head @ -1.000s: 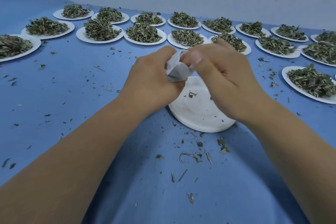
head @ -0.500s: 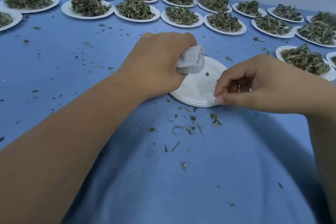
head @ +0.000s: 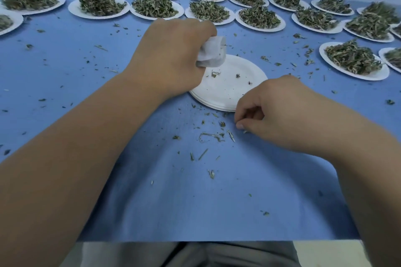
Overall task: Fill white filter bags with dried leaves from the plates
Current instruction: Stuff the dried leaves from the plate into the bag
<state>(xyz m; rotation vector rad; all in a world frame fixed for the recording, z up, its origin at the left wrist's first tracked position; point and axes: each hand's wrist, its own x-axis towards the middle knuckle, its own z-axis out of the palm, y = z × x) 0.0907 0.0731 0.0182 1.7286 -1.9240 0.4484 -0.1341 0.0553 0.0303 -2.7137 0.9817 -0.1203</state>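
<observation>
Left hand point(head: 171, 58), centre frame, fist closed round white filter bag point(head: 211, 53), held over nearly empty plate point(head: 227, 89). Bag's long axis tilts, mouth pointing upper right. Right hand point(head: 280, 112) pinches at loose leaf bits point(head: 231, 135) on blue table point(head: 195, 201); contents unclear. Risk: tilted bag spills.

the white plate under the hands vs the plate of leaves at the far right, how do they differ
The near plate is almost bare, holding only a few crumbs, while the right plate carries a full heap of dried leaves. The near plate seems to top a small stack, its edge showing layers; the right plate looks single. The left hand with its filter bag hovers over the near plate; nothing is over the right one. Both are white, round and sit on the blue table.
</observation>
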